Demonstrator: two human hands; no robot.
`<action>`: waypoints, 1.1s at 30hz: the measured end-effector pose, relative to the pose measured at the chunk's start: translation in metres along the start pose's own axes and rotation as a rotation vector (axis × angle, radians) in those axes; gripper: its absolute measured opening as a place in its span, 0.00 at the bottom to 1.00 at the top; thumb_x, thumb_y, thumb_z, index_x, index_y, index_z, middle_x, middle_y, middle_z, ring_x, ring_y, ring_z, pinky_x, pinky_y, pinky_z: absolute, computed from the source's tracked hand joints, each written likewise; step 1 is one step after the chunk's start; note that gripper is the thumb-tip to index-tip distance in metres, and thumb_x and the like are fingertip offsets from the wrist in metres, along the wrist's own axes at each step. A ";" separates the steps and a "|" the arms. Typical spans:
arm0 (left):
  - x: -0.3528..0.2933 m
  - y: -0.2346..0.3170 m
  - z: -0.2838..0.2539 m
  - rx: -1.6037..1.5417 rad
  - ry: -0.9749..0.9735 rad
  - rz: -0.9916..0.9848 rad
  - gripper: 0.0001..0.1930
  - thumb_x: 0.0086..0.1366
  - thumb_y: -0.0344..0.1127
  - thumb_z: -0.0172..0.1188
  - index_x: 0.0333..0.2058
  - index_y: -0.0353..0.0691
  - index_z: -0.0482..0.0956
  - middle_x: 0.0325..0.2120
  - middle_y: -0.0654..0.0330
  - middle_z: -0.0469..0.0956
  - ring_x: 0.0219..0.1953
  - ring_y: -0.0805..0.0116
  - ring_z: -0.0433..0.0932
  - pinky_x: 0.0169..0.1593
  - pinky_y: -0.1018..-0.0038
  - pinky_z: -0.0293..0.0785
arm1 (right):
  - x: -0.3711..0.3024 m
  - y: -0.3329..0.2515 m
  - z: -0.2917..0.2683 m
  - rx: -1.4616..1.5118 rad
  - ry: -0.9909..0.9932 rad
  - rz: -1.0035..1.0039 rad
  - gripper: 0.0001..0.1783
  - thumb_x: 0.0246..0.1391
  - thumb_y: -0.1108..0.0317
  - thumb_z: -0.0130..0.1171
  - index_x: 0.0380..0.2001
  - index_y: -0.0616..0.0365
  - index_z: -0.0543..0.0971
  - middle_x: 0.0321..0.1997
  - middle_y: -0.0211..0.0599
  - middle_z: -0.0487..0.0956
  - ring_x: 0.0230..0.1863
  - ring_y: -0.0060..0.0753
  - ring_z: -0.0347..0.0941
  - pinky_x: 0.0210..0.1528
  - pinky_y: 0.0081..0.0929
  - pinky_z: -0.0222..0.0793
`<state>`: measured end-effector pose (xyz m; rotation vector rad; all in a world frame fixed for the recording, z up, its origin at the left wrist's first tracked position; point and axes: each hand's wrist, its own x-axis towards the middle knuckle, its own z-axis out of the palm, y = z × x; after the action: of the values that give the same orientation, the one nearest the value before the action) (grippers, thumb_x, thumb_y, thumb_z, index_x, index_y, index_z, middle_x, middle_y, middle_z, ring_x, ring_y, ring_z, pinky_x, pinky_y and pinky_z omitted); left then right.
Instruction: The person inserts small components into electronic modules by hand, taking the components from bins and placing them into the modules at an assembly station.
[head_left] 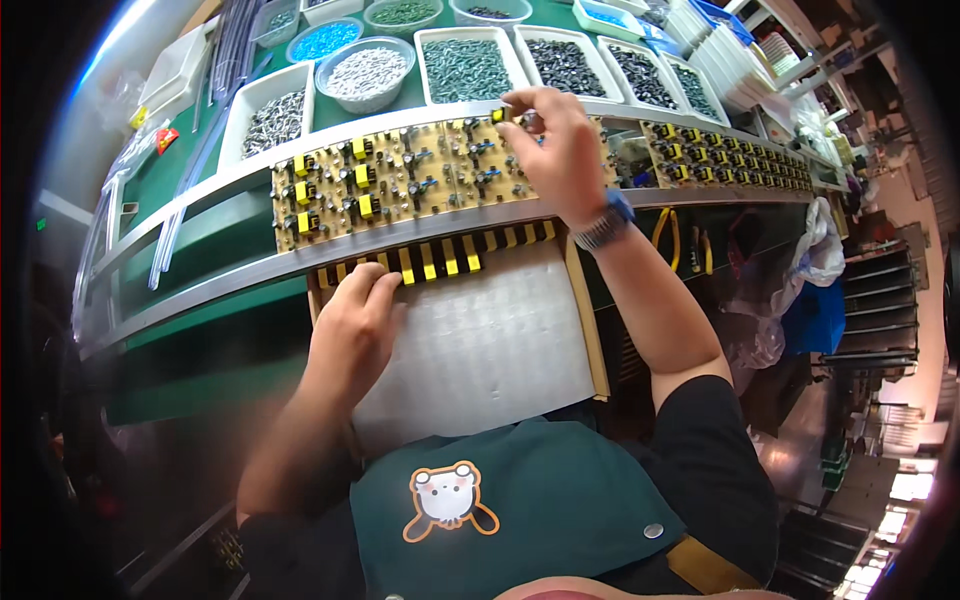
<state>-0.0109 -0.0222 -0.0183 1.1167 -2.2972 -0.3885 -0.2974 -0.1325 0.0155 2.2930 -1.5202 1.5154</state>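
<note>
My right hand (562, 150) is closed in a pinch at the far edge of a tan circuit board (430, 203). A small yellow-and-black transformer (499, 116) shows at its fingertips, over the board. Similar yellow blocks stand in columns at the board's left side. Nearer to me, my left hand (358, 318) has its fingers closed at a row of yellow transformers (428, 262) along the far end of a shallow box. Its fingertips are on one of the row's pieces, mostly hidden by the fingers. White foam sheet (480, 335) lines the box.
Metal rails (215, 275) run along both sides of the boards. A second populated board (730, 158) lies to the right. Beyond the rails stand tubs of small components, among them a round white-filled tub (366, 75). Yellow-handled pliers (667, 238) lie right of the box.
</note>
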 end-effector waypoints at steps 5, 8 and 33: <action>-0.008 -0.004 0.005 -0.005 0.004 -0.156 0.20 0.59 0.24 0.68 0.52 0.35 0.81 0.49 0.53 0.79 0.44 0.57 0.81 0.47 0.65 0.78 | 0.004 0.020 0.023 -0.133 -0.047 -0.087 0.13 0.51 0.78 0.69 0.42 0.58 0.85 0.40 0.35 0.84 0.41 0.35 0.73 0.47 0.30 0.73; -0.006 -0.007 0.005 0.098 0.137 -0.010 0.22 0.60 0.25 0.68 0.55 0.37 0.81 0.54 0.54 0.77 0.54 0.53 0.78 0.57 0.61 0.76 | 0.002 0.021 0.024 -0.245 -0.092 -0.110 0.14 0.49 0.79 0.68 0.41 0.58 0.85 0.40 0.36 0.85 0.42 0.39 0.74 0.50 0.32 0.73; 0.083 -0.043 0.005 0.603 0.278 -0.034 0.32 0.75 0.67 0.50 0.63 0.50 0.82 0.75 0.51 0.63 0.80 0.50 0.51 0.79 0.49 0.41 | 0.015 0.024 0.019 -0.361 -0.224 -0.269 0.14 0.47 0.81 0.68 0.40 0.60 0.87 0.40 0.35 0.86 0.44 0.39 0.75 0.52 0.32 0.77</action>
<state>-0.0291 -0.1141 -0.0134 1.3828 -2.1931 0.4583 -0.2995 -0.1646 0.0046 2.3814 -1.3212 0.8655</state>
